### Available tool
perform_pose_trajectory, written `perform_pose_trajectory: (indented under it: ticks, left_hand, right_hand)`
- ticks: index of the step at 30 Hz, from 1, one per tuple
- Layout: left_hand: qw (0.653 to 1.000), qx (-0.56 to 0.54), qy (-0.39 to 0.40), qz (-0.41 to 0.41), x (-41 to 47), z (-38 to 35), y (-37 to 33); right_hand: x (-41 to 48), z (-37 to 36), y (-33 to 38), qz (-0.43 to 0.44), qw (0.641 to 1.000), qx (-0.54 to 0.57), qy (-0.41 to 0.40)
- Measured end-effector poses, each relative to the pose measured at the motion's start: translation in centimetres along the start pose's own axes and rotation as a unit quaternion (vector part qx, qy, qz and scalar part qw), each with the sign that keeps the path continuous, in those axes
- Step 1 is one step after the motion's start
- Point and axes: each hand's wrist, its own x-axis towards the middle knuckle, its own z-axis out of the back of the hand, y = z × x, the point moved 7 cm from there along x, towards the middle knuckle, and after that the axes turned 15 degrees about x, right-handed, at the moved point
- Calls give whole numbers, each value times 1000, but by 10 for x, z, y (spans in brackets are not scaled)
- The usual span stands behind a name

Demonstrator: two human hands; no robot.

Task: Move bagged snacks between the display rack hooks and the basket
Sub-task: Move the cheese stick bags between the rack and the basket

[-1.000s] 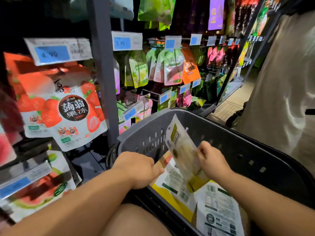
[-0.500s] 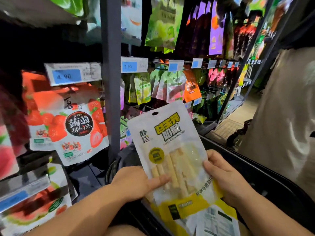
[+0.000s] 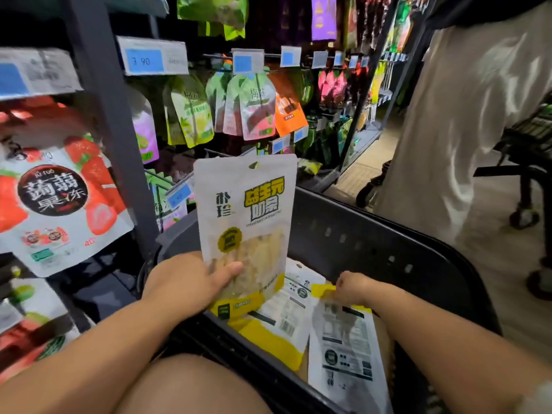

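Evidently the left hand (image 3: 191, 282) gripped the snack bag (image 3: 248, 210) low, thumb across its front, holding it upright over the near-left rim of the basket (image 3: 373, 243). Held so low, the top could flop and fail to thread onto the display rack (image 3: 115, 162). The right hand (image 3: 351, 286) lay on another bag (image 3: 343, 339) inside the basket; whether it was grasping that bag could not be told.

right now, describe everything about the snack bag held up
The snack bag is a glossy plastic pouch, white with a yellow bottom band, yellow lettering, a round yellow badge and a clear window showing pale strips. A hang hole sits near its top. It is upright, front to the camera, above the basket, gripped low by the left hand, thumb across its front.
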Motion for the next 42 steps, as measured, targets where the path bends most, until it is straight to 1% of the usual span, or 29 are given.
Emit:
perform_pose_trajectory:
  ticks: [1, 2, 5, 7, 9, 13, 18, 22, 26, 29, 31, 33, 35, 37, 42]
  left_hand:
    - [1000, 5, 3, -1, 1, -3, 0]
    - [1000, 12, 7, -4, 2, -4, 0]
    - [1000, 17, 16, -13, 3, -6, -2]
    - [1000, 17, 19, -11, 3, -6, -2]
    - [999, 25, 28, -8, 3, -7, -1]
    - [999, 30, 44, -7, 2, -13, 4]
    - [998, 48, 48, -15, 1, -12, 0]
    - [997, 61, 40, -21, 2, -9, -1]
    - [991, 124, 42, -19, 2, -9, -3]
    - [994, 99, 29, -24, 5, -7, -7]
    - [996, 85, 11, -33, 9, -8, -9]
    - [998, 60, 16, -26, 9, -10, -7]
    - [998, 58, 12, -24, 9, -11, -4]
    - [996, 75, 12, -43, 7, -12, -5]
    - [999, 43, 7, -22, 4, -10, -2]
  right_hand:
    - [3, -2, -12, -31, 999, -27, 1]
    - [7, -4, -23, -61, 998, -25, 1]
    - [15, -13, -48, -138, 990, 17, -9]
    - [20, -30, -58, -172, 983, 57, 7]
    - [21, -46, -60, -182, 979, 89, 20]
    - [13, -59, -58, -185, 976, 111, 5]
    - [1, -59, -68, -231, 948, 217, 1]
    - [7, -66, -64, -228, 938, 260, -19]
    - [13, -66, -61, -222, 933, 283, -37]
    - [13, -52, -59, -210, 919, 325, -79]
    - [13, -41, -53, -180, 912, 353, -106]
    - [12, -31, -42, -148, 914, 360, -119]
    - [13, -23, -31, -114, 916, 364, -127]
    - [13, -17, -19, -66, 926, 351, -123]
    - [9, -4, 5, 30, 927, 352, -124]
